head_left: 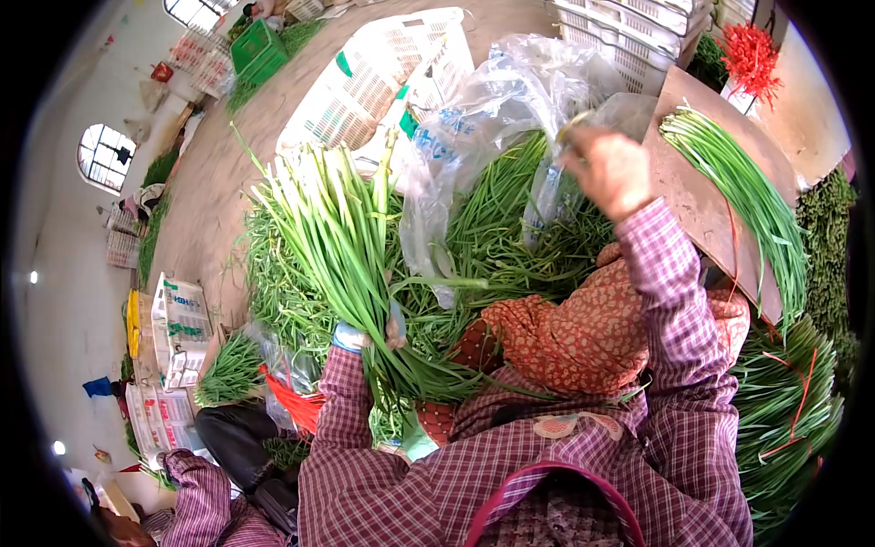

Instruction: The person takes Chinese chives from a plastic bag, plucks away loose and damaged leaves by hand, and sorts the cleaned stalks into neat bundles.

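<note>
Head view shows two hands [609, 173], one held bunch [342, 232].

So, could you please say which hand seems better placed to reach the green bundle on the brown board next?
Probably the right hand: it is nearer the brown board and green bundle, while the left hand, farther off, holds a bunch of stalks.

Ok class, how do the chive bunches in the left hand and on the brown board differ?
The held bunch is gripped in the left hand; the board bunch lies on the brown board. The held bunch's pale ends fan out; the board bunch's sit closer together. Both are long and green.
</note>
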